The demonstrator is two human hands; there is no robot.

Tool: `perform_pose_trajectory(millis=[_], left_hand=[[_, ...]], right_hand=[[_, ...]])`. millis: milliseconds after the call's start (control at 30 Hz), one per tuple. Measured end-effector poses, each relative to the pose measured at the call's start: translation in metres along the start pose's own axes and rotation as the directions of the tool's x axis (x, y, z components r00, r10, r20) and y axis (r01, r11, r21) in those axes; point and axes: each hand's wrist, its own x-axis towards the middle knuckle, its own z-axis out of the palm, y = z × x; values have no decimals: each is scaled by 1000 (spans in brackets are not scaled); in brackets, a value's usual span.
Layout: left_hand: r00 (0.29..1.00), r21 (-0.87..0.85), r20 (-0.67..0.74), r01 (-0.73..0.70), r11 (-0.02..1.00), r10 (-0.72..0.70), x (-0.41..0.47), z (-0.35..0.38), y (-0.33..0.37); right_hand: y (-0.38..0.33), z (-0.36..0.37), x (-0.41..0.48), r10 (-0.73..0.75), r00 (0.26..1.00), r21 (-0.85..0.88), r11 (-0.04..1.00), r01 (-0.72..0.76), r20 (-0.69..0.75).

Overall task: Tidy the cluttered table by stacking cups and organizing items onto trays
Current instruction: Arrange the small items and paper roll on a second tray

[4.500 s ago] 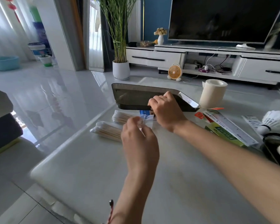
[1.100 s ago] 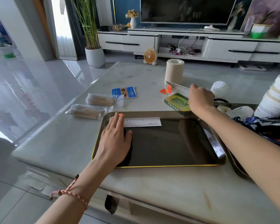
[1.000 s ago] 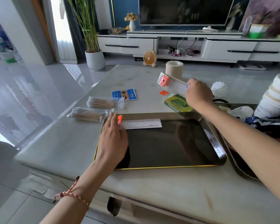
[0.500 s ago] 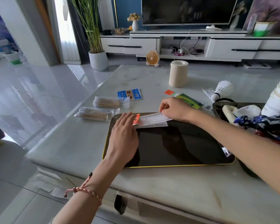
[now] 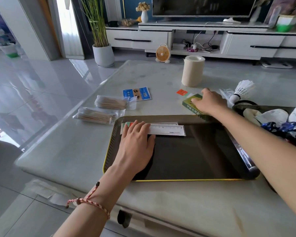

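Trouble, as we judge it, lies mostly with the green box (image 5: 190, 105). Our right hand (image 5: 209, 103) has its fingers curled over the box's top, thumb hidden from us, on the table just beyond the far rim of the dark tray (image 5: 186, 179). A shallow hold could let the box slip or catch that rim on the way over. The orange tag (image 5: 181, 92) lies just beside the box and could get swept along. Our left hand (image 5: 137, 141) lies flat, fingers straight, pressing one end of the rulers (image 5: 167, 130) to the tray floor near its far left corner. If the box lands on them carelessly, or that palm drags as it lifts, they could skew. Our right forearm passes near the crowded second tray (image 5: 241, 102), where a wide swing might knock something out.
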Motion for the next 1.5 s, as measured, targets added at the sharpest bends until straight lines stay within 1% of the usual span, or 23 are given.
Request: perform_pose_trajectory(millis=[67,233,300,400,467,567,600,634,667,700,767,801,834,901,934,967,1001,1067,1134,1201,1267,1401,1501], left_hand=[[1000,-13,-10,2,1000,-3,2,1,1],[1000,15,-16,11,1000,-10,6,1,2],[1000,79,12,10,997,-11,3,0,3],[998,154,31,42,987,-47,1,2,5],[997,189,30,69,980,-76,0,3,8],[995,210,34,84,974,-93,-1,5,13],[995,211,35,88,974,-97,0,6,14],[994,208,33,93,974,-102,0,6,14],[994,195,26,95,976,-102,1,5,14],[995,170,11,97,981,-100,1,4,13],[996,105,-36,83,991,-80,2,2,13],[996,79,-56,69,994,-64,2,2,12],[996,65,-71,50,997,-45,2,2,13],[996,58,-85,9,998,-4,1,2,13],[995,50,-94,-5,999,10,0,4,12],[994,40,-105,-20,999,24,2,4,13],[994,33,-107,-21,999,24,0,5,12],[993,18,-118,-22,1000,24,1,5,11],[992,13,-123,-15,1000,17,1,5,10],[992,6,-126,-9,1000,10,0,5,11],[991,-7,-135,-6,1000,5,1,6,13],[990,-7,-139,-14,1000,13,1,7,14],[987,-16,-162,-5,1000,2,2,8,10]], right_hand=[[3,-1,3,-4,997,-5,1000,4,82],[0,-1,-1,-102,992,-47,993,106,76],[1,-2,-5,-133,991,-57,989,134,21],[-2,-12,-12,-182,972,-68,983,173,-152],[-6,-26,-17,-187,968,-5,982,189,-165],[-11,-49,-31,-188,970,196,956,217,-155],[-13,-56,-38,-201,968,207,951,229,-148],[-16,-62,-45,-218,970,178,956,234,-105],[-18,-67,-52,-222,975,127,967,221,-11],[-20,-71,-60,-197,971,65,980,190,133],[-20,-76,-76,-88,905,-90,986,137,416],[-18,-76,-83,-38,871,-185,972,147,489],[-15,-74,-90,-5,861,-289,941,176,508],[-6,-67,-97,-11,893,-474,844,249,450],[-2,-62,-98,-38,917,-538,800,266,397],[1,-60,-97,-61,934,-561,785,263,353],[4,-58,-94,-85,941,-533,805,259,328],[9,-58,-82,-149,954,-381,892,242,259],[15,-56,-67,-216,970,-233,943,238,115],[20,-49,-53,-218,976,-137,967,217,8],[25,-36,-38,-195,980,-91,976,197,33],[25,-16,-8,-193,974,-79,976,203,116],[26,-10,13,-139,981,-71,986,149,133]])
